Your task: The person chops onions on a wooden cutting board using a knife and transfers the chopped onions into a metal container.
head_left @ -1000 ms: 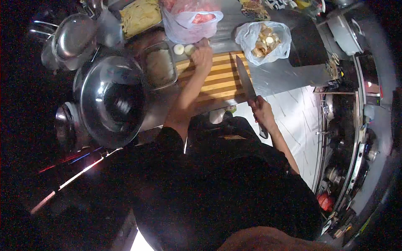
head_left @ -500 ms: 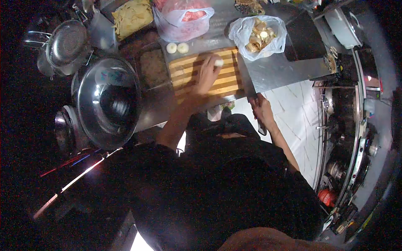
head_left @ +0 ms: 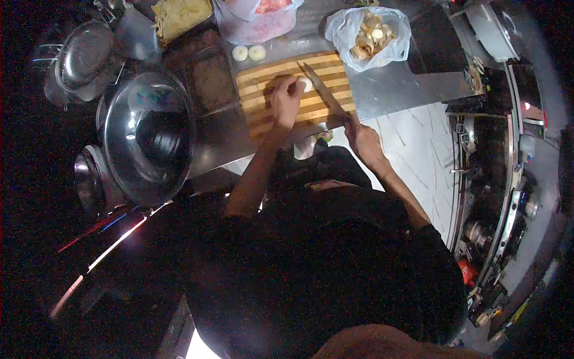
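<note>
My left hand (head_left: 287,103) is curled around a small peeled white onion (head_left: 307,84) at the middle of the striped wooden cutting board (head_left: 263,124). In my right hand (head_left: 366,145), at the board's near right corner, is the handle of a long knife (head_left: 323,90). Its blade slants over the board, just right of the onion; whether it touches the onion I cannot tell. Behind the board's far left corner, a peeled onion (head_left: 240,54) sits beside another peeled onion (head_left: 257,53).
A white plastic bag (head_left: 341,36) holding brown skins stands at the back right. Behind the board is a bag with pinkish-red contents (head_left: 263,27). To the left are a large clear bowl (head_left: 148,134) and a metal strainer (head_left: 86,54). The steel counter (head_left: 388,96) ends at the near side.
My right hand has lifted the knife from beside the counter edge up and left over the board. My left hand has shifted slightly left with the onion. The view has moved a little.
</note>
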The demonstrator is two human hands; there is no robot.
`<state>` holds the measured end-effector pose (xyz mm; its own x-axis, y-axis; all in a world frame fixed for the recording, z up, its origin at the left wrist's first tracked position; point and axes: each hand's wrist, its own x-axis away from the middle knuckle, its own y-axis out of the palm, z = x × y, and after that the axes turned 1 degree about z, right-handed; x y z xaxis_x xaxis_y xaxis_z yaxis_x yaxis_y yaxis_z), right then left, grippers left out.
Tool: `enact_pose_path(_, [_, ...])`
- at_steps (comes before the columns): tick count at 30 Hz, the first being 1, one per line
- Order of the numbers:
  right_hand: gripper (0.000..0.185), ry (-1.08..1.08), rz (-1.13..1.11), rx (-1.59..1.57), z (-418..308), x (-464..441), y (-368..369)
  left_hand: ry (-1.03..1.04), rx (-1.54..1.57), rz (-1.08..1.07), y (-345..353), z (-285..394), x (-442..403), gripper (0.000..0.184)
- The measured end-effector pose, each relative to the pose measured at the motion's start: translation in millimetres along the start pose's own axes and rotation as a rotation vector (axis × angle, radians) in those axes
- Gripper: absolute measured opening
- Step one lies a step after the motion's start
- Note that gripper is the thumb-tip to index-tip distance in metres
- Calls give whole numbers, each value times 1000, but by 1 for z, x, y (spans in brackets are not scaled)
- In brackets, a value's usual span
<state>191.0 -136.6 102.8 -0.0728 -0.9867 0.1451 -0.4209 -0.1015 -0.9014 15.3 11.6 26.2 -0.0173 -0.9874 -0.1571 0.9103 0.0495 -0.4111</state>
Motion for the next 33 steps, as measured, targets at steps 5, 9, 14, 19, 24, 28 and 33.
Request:
enact_pose_path(5, [28,-44,4,59,5,3,12,-199,76,-87,-1,8,-2,35])
enact_pose_path(9, [31,-65,-10,97,10,3,20,-230,3,-90,0,7,-6,33])
enact_pose_path(14, [30,-29,-52,197,-1,3,18,-68,12,-22,7,-8,-9,28])
enact_pose_path(19, [16,8,-186,191,-21,-7,5,-127,27,-70,2,2,-13,24])
enact_pose_path(24, [16,-6,-183,138,-14,-17,20,-117,9,-102,6,-8,-16,24])
enact_pose_path(28, [24,48,-136,-15,-7,-37,32,-53,-7,-106,9,-4,-14,24])
enact_pose_path(33, [29,278,-335,-490,-19,-26,-28,197,-236,-116,28,4,-10,34])
